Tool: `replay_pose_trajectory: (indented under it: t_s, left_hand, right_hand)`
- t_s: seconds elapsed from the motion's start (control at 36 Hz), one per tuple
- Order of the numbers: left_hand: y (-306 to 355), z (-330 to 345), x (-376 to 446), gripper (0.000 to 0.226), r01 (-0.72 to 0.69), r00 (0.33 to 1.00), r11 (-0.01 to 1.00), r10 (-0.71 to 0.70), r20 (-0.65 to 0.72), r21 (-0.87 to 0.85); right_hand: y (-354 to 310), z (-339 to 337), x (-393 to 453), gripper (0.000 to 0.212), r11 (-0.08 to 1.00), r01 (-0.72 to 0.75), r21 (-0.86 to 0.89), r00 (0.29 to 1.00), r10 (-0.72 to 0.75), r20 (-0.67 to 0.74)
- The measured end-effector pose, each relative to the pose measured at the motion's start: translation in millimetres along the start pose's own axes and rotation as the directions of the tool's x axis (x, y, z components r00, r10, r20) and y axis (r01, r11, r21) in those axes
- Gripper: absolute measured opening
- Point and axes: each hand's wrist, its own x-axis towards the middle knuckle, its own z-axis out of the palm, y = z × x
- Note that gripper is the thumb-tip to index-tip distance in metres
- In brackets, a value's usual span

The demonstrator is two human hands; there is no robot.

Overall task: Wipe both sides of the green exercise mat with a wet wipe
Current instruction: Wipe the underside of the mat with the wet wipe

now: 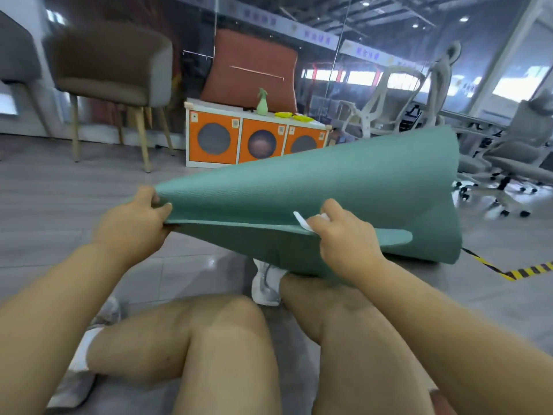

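**Flipping the mat: where the grip could fail**

Lifting the green exercise mat (344, 181) by its near edge, both hands are clamped on it and set well apart. The left hand (134, 223) pinches the left corner at mid-left of the frame, thumb on top. The right hand (344, 238) grips the edge right of centre, with the wet wipe (303, 221) trapped between its fingers and the foam.

The likeliest trouble, as I judge it, lies in that shared grip: the right hand holds two things at once, so the wipe could slip out or the damp edge could slide free as the mat is turned. The mat is raised and bowed, with its far end curling upward at the right of the frame; if that end flops back unevenly it could fold on itself instead of landing flat. The raised sheet hangs over the person's knee and white shoe (266, 283) at lower centre, which could snag it.

The mat itself is a soft teal-green foam with a fine ribbed texture, the same colour on both faces. It bends easily and holds a broad curve. It sits in the middle of the frame, above the grey floor (74, 190).
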Motion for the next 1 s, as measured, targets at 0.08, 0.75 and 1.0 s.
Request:
replay_pose_trajectory:
  t_s: [0.08,0.75,1.0]
  left_hand:
    - [-11,-22,-11,0.026,0.092,0.996,0.996,-0.092,-0.007,0.02]
    - [49,30,22,0.035,-0.236,0.952,0.972,0.232,0.198,-0.007]
    - [147,130,58,0.038,-0.317,0.885,0.9,0.394,0.248,-0.3]
  right_hand:
    - [-11,-2,10,0.024,0.999,0.037,0.031,0.998,-0.035,-0.043]
    - [96,-7,-61,0.024,0.968,-0.239,-0.071,0.971,0.241,0.013]
    - [169,-21,-98,0.021,0.796,-0.434,-0.422,0.75,0.579,0.319]
